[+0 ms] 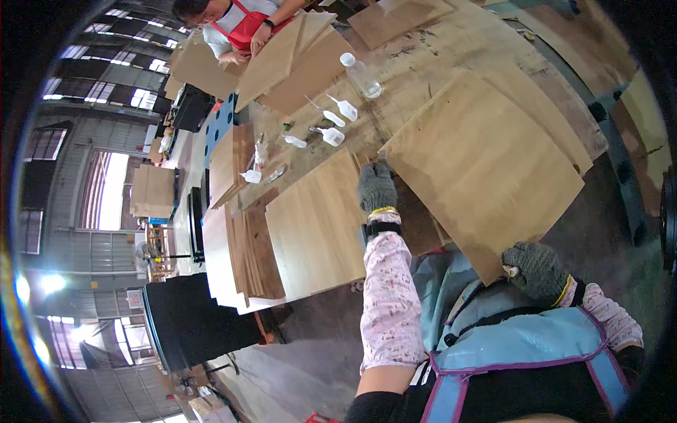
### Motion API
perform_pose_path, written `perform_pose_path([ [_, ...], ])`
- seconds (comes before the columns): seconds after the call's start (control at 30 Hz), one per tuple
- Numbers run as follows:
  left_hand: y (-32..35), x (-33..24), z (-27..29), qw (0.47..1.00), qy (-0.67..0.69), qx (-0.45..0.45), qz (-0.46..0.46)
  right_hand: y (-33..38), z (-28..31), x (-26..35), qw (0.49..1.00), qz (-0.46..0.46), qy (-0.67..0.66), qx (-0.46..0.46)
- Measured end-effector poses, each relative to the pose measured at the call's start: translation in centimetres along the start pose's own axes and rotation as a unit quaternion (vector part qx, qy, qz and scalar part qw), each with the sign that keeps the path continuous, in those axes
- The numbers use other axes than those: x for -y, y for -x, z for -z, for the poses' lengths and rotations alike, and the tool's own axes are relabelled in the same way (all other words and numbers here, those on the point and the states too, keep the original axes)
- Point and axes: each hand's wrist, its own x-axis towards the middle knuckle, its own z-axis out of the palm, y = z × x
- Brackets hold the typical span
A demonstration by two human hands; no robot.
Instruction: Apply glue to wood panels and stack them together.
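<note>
White bottles [332,137] near wooden panel [486,166]

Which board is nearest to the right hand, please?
The big board whose lower corner is beside the right hand; the other boards lie farther from it.

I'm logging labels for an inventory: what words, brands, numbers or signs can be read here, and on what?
No text can be read.
White squeeze bottles: any marks too small to read.
White-capped clear bottle: no legible label.
Wooden panel at the right hand: none legible.
</note>
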Motion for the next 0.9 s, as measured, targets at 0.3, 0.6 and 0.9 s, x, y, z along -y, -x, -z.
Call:
perform_pose_path([
  [0.3, -2.4, 2.2, -2.4, 0.975, 0.194, -0.036, 0.105, 0.2, -0.3, -0.4, 0.998, 0.034, 0.024, -0.04],
  [0.6, -2.4, 1.7, -3.4, 0.957, 0.282, 0.059, 0.019, 0.5, -1.2, -1.5, 0.998, 0.042, 0.02, -0.042],
  [0.9, -1.0, 1.7, -3.2, 0.917, 0.372, 0.061, 0.128, 1.5, -0.1, -1.5, 0.997, -0.011, -0.055, -0.053],
])
